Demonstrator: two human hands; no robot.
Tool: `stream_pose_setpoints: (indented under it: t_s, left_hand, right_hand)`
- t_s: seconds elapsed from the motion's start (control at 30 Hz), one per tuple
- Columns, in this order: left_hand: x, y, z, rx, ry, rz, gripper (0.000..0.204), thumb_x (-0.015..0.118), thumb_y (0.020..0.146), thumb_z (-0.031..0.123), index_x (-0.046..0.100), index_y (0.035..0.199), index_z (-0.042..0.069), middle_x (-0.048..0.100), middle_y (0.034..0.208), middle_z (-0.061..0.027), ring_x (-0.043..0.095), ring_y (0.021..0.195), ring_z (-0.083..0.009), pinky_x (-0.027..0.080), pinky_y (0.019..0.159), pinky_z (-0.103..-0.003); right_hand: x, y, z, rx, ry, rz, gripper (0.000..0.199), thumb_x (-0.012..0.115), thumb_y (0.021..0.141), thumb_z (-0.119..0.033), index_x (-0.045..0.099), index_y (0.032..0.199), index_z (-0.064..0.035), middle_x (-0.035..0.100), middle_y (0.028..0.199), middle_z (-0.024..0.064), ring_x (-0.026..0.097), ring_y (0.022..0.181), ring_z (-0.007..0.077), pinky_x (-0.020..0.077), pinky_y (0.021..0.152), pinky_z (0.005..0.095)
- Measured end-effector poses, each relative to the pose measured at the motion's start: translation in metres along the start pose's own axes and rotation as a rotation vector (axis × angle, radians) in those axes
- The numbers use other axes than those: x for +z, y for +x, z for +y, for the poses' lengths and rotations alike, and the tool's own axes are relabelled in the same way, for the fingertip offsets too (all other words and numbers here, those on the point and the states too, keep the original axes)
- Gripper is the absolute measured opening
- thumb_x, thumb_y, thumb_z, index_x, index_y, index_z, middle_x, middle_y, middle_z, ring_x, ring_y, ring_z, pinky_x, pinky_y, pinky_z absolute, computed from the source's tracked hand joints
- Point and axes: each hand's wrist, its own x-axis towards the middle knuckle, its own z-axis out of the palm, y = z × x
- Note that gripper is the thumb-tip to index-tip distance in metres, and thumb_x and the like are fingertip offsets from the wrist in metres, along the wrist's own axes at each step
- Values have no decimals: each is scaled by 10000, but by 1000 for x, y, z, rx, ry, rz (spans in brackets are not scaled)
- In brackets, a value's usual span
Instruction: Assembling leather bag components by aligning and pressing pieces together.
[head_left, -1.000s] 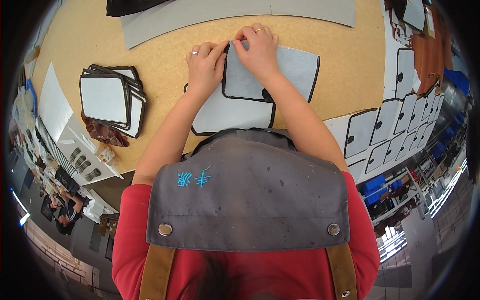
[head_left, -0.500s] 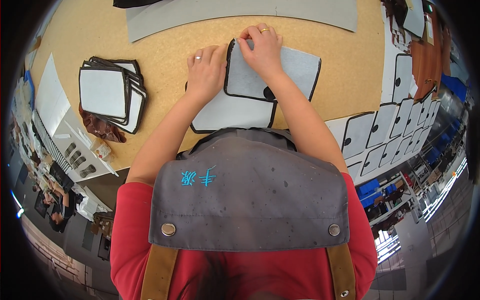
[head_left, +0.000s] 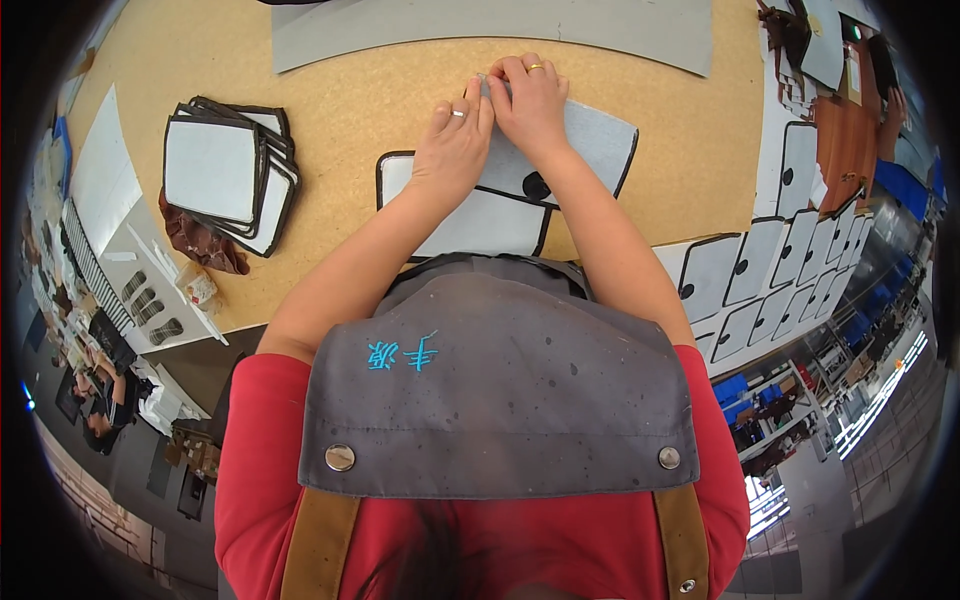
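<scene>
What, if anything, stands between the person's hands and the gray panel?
Nothing visible does: the left hand and right hand are both at the gray panel, near its far left corner. The white panel lies partly beneath it.

i see an evenly lit tabletop (head_left: 330, 110), glaring lights (head_left: 882, 393) at lower right, and bent edges darkening into black corners.

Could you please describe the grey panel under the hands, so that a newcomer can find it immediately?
Start from the tan table and go to the left hand and right hand. Beneath them lies a dark-edged grey panel, overlapping a white panel nearer the body. Its greyer face and black round spot set it apart from the white one.
</scene>
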Motion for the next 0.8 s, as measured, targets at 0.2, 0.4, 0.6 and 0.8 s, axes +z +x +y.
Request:
stream_pose_setpoints:
  t_s: [0.2,0.4,0.6,0.8]
  left_hand:
    - [0,10,-29,-228,-613,155,398,520,744,-27,501,1142,-15,513,1220,-186,555,954,-317,432,863,-398]
    - [21,-26,-31,-464,-1019,59,377,571,795,26,482,1159,-18,559,980,-153,579,915,-271,477,790,-344]
    - [1,-5,5,-659,-1406,-48,510,607,807,55,377,1254,-28,572,970,-127,566,863,-192,480,752,-314]
    - [-36,-18,0,-704,-1896,-105,498,611,852,165,387,1263,-6,591,963,-83,537,894,-143,442,799,-272]
  right_hand:
    - [-37,0,20,-82,117,93,99,573,823,-166,598,867,-81,581,921,79,531,901,284,387,774,412]
    - [-63,-62,3,34,200,-212,249,626,780,-120,576,1008,-30,576,1013,138,520,991,330,410,855,414]
    - [-45,-84,-26,-93,-43,-215,449,663,753,-120,512,1161,-10,471,1272,194,451,1165,343,385,965,412]
    - [-59,-93,-12,102,-69,-181,361,581,806,-97,562,1166,-90,633,998,150,615,933,308,498,760,415]
